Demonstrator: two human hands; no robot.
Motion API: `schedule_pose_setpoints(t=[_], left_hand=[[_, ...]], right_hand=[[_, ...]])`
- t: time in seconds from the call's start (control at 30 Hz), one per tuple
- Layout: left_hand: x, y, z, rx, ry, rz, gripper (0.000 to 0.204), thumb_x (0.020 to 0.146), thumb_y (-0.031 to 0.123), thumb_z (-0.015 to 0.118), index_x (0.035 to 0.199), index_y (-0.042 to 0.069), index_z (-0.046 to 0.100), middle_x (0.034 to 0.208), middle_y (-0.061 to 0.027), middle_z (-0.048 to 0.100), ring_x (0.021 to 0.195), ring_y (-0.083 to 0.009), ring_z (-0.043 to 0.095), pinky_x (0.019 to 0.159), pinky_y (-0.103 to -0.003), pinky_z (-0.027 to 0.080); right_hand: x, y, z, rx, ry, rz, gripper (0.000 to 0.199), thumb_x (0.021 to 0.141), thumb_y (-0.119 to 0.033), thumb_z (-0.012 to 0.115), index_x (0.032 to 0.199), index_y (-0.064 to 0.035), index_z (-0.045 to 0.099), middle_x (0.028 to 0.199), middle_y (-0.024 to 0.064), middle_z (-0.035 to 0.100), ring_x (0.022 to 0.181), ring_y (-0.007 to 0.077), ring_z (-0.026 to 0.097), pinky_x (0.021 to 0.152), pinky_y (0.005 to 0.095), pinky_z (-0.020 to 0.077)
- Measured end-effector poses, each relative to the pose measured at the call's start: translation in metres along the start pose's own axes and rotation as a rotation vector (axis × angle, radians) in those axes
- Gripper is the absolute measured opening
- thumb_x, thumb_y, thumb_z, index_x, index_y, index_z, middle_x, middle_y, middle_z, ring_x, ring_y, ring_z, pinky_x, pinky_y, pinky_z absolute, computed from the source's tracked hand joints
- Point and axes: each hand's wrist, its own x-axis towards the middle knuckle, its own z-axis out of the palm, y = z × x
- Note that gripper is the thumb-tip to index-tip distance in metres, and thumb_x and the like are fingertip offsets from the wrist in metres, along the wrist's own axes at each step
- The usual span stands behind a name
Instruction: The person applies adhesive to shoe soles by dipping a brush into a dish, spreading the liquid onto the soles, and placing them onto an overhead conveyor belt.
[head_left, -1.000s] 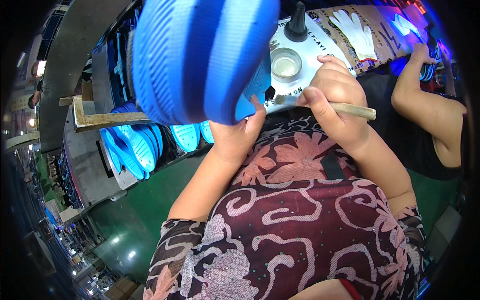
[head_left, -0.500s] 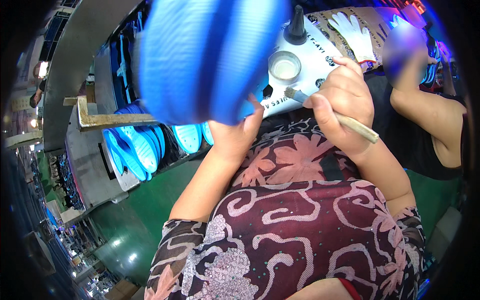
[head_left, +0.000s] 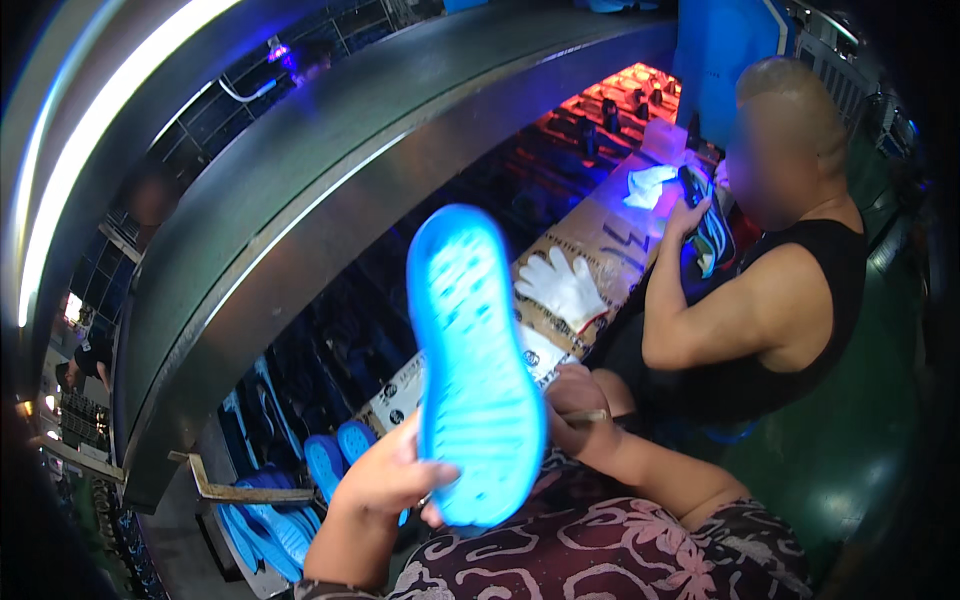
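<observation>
A bright blue shoe sole (head_left: pixel 475 370) stands nearly upright in front of me, its ribbed and dimpled face toward me. My left hand (head_left: pixel 395 475) is closed around its lower end, the thumb pressed on the face. Just right of the sole, my right hand (head_left: pixel 580 395) is closed on a brush, whose pale wooden handle (head_left: pixel 592 416) sticks out of the fist. The bristles are out of sight. Beyond the sole, a white knit glove (head_left: pixel 563 290) lies on the brown-paper-covered bench (head_left: pixel 618 235).
A co-worker (head_left: pixel 775 290) sits at the right, holding a dark shoe (head_left: pixel 708 225). A long grey metal hood (head_left: pixel 400 150) arches over the line, with red glow at its far end. Several blue soles (head_left: pixel 270 535) lie at lower left beside a wooden bracket (head_left: pixel 250 493).
The view has swung up, bringing the hood and co-worker into fuller sight. The sole, blurred earlier, now shows its patterned face. The brush's bristles and the cup have gone out of sight.
</observation>
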Motion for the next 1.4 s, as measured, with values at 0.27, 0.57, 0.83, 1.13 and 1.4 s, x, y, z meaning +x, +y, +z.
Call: schedule_pose_setpoints(t=[0.27,0.57,0.83,1.13,1.4], left_hand=[[0.311,0.187,0.075,-0.579,0.268,0.407,0.033,0.090,0.020,0.061,0.109,-0.004,0.050,0.096,-0.0210,0.063,0.077,-0.0247,0.066,0.067,-0.025,0.059],[0.226,0.023,-0.006,0.024,0.421,0.709,0.038,0.093,0.030,0.055,0.120,0.004,0.053,0.092,-0.0155,0.064,0.085,-0.0249,0.066,0.078,-0.034,0.055],[-0.099,-0.153,-0.169,1.374,1.542,0.347,0.017,0.076,0.006,0.061,0.091,-0.002,0.061,0.101,-0.0187,0.060,0.095,-0.0317,0.058,0.084,-0.038,0.046],[-0.185,-0.239,-0.206,1.171,1.376,-0.437,0.033,0.078,0.028,0.061,0.094,-0.001,0.056,0.086,-0.0244,0.064,0.087,-0.0416,0.062,0.076,-0.046,0.049],[-0.171,-0.223,-0.196,-0.585,1.100,0.060,0.021,0.082,0.021,0.061,0.090,0.003,0.054,0.066,-0.0049,0.055,0.044,-0.0144,0.046,0.040,-0.026,0.036]], right_hand=[[-0.016,0.029,-0.039,-0.076,0.066,0.076,0.023,0.082,-0.013,0.061,0.059,-0.0086,0.062,0.057,0.0058,0.057,0.059,0.0266,0.055,0.074,0.0377,0.0428],[-0.025,0.045,-0.054,0.009,0.082,0.124,0.026,0.085,-0.014,0.060,0.060,-0.0089,0.063,0.058,0.0049,0.057,0.059,0.0255,0.054,0.072,0.0371,0.0408],[-0.024,0.045,-0.018,0.115,0.075,0.130,0.025,0.085,-0.014,0.062,0.060,-0.0085,0.064,0.060,0.0056,0.061,0.063,0.0264,0.058,0.074,0.0362,0.0421],[-0.013,0.032,0.034,0.169,0.051,0.194,0.021,0.082,-0.009,0.062,0.062,-0.0074,0.065,0.061,0.0089,0.061,0.062,0.0278,0.056,0.059,0.0383,0.0433],[-0.031,0.015,0.048,0.373,-0.051,0.596,0.036,0.096,-0.020,0.052,0.068,0.0011,0.062,0.067,0.0046,0.058,0.061,0.0113,0.051,0.061,0.0266,0.0415]])
